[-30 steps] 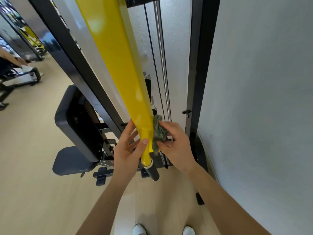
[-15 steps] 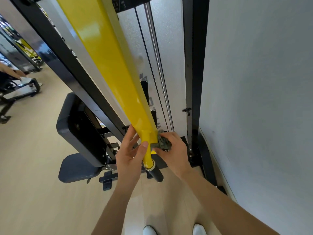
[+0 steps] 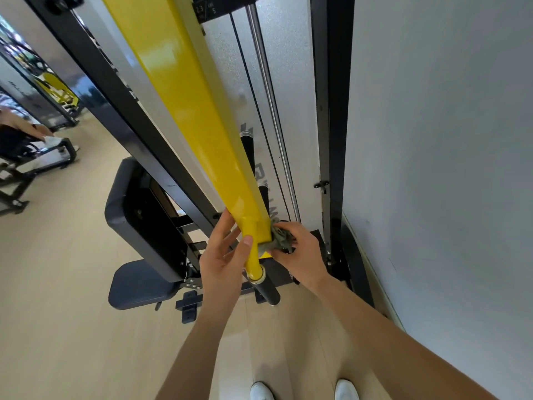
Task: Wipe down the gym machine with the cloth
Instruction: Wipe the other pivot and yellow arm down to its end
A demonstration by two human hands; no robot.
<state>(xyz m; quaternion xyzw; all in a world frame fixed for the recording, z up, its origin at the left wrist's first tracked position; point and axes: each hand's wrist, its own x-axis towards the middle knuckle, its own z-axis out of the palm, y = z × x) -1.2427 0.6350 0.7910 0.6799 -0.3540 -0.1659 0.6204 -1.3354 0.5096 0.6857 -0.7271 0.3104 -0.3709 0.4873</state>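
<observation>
machine [image 3: 331, 111]: black frame beside the grey wall [image 3: 432, 168], seat [image 3: 138, 284] low at left.
arm [image 3: 184, 90]: yellow, slants down from top left to a black grip [image 3: 268, 293] below the hands.
left hand [image 3: 222, 261]: holds the arm's narrow lower end, thumb on its front, fingers behind.
right hand [image 3: 300, 255]: clutches the cloth.
cloth [image 3: 281, 239]: grey-green, bunched, pressed against the arm's right edge above the grip.
</observation>
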